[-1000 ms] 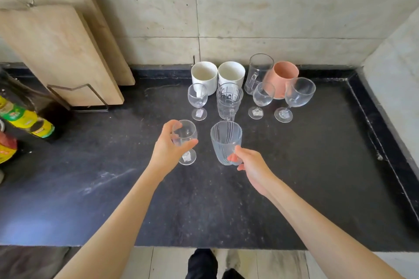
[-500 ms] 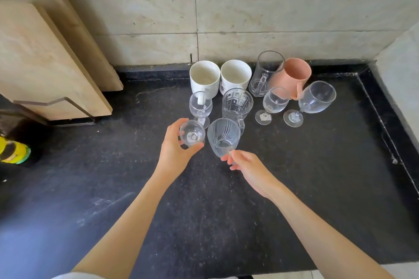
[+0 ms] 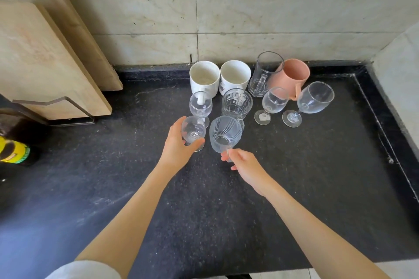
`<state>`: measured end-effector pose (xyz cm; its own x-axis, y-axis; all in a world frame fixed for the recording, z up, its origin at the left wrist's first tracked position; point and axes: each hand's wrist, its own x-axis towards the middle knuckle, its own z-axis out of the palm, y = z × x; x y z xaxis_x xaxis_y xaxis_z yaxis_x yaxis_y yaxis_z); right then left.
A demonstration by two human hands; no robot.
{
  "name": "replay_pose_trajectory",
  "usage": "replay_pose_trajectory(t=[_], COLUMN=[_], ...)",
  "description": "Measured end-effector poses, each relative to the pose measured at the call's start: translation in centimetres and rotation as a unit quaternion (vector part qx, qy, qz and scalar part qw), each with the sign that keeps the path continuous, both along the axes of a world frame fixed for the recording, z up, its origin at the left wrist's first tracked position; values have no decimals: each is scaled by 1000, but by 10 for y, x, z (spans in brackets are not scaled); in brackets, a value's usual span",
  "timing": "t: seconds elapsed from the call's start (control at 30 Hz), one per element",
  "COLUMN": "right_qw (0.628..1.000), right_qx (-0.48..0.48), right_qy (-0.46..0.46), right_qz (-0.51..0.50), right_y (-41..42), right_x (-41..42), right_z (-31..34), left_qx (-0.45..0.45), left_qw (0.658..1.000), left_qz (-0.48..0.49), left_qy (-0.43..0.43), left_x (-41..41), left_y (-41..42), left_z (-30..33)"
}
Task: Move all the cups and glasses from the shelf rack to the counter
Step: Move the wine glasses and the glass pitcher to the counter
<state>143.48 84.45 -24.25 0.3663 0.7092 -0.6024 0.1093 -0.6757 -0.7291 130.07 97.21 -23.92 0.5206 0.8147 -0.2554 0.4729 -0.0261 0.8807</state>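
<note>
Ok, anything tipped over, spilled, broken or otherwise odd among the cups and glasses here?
Nothing stands out. The mugs and glasses by the wall stand upright on the counter, with no spill or breakage showing. The left hand grips a small stemmed glass; the right hand holds an etched glass near its base.

Two bare forearms are seen, without watch, ring or bracelet on either wrist. The left hand (image 3: 175,148) and the right hand (image 3: 246,165) are uncovered, with short, unpainted nails. A pale grey-white sleeve (image 3: 84,270) is worn on the left upper arm.
</note>
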Motion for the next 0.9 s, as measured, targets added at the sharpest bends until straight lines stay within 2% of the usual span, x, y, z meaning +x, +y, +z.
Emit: replay_pose_trajectory(t=[0.1, 0.2, 0.3, 0.4, 0.53, 0.67, 0.9], right_qw=[999, 987, 958, 926, 853, 772, 666], right_qx=[-6, 2, 21, 93, 216, 274, 399], right_qy=[-44, -150, -256, -316, -401, -463, -415], right_qz=[4, 57, 127, 183, 254, 338, 474], right_y=[-4, -12, -20, -29, -42, -54, -82], right_x=[1, 3, 6, 5, -8, -51, -190], right_z=[7, 20, 47, 87, 142, 185, 224], left_qx=[5, 46, 157, 284, 369, 396, 347], left_qw=[999, 998, 985, 951, 911, 885, 829], left_qz=[22, 33, 19, 13, 64, 137, 301], left_qy=[23, 28, 73, 124, 172, 203, 318], left_x=[-7, -19, -32, -45, -66, -112, -253], left_y=[-8, -22, -38, -59, -96, -153, -261], left_z=[7, 22, 50, 88, 137, 172, 191])
